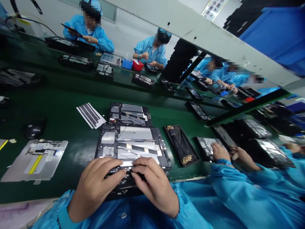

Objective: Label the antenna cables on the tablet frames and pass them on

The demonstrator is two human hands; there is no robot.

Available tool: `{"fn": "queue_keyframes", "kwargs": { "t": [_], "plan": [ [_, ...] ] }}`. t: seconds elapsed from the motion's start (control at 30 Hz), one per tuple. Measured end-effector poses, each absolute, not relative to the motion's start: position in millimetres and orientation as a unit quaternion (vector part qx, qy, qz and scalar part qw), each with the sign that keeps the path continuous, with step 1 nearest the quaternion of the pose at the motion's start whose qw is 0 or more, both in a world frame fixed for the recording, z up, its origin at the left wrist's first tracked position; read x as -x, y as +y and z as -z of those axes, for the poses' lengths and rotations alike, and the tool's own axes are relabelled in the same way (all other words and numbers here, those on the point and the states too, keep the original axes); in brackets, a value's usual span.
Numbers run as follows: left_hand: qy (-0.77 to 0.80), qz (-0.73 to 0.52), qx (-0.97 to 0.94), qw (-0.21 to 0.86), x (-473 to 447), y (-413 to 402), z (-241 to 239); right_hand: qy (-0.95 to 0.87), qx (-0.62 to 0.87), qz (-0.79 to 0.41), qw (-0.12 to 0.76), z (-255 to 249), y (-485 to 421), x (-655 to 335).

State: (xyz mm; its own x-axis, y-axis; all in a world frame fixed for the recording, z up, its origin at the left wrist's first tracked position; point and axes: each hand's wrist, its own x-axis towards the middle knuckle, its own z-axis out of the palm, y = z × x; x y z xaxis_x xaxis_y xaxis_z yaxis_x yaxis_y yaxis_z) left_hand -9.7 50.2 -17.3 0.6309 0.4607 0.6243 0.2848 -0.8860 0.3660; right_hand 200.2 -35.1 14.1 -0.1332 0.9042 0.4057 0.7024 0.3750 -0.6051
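Observation:
In front of me lies an open tablet (135,133) with silver battery cells, black-and-yellow tape strips and thin cables. It rests on other dark housings, whose near edges show below it. My left hand (95,184) is at the tablet's near edge, thumb and forefinger drawn close together. Across from it, my right hand (156,186) has its fingers curled over the same edge with the thumb beneath. A bright silver strip (126,163) shows between the fingertips. Whether a smaller part is pinched there is hidden.
Behind it lies another open tablet (131,113). A black tray (181,144) of gold-tipped items is right; a silver panel (56,165) with yellow tape, a black mouse (34,127) and a label sheet (90,115) are left. A co-worker's hand (219,151) works close by on the right.

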Motion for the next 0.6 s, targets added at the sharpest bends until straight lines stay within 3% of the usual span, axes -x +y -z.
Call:
{"fn": "queue_keyframes", "kwargs": {
  "t": [0.33,0.53,0.6],
  "plan": [
    [0.207,-0.380,-0.893,0.126,9.6,52.5,17.9,-0.749,0.541,-0.119,0.363,-16.5,-30.3,-202.1],
    [0.203,-0.389,-0.887,0.142,10.7,47.2,12.4,-0.827,0.465,0.043,0.314,-12.8,-33.5,-204.3],
    [0.206,-0.373,-0.890,0.161,17.8,51.5,2.8,-0.853,0.435,0.046,0.285,-24.3,-31.0,-210.2]
  ]
}}
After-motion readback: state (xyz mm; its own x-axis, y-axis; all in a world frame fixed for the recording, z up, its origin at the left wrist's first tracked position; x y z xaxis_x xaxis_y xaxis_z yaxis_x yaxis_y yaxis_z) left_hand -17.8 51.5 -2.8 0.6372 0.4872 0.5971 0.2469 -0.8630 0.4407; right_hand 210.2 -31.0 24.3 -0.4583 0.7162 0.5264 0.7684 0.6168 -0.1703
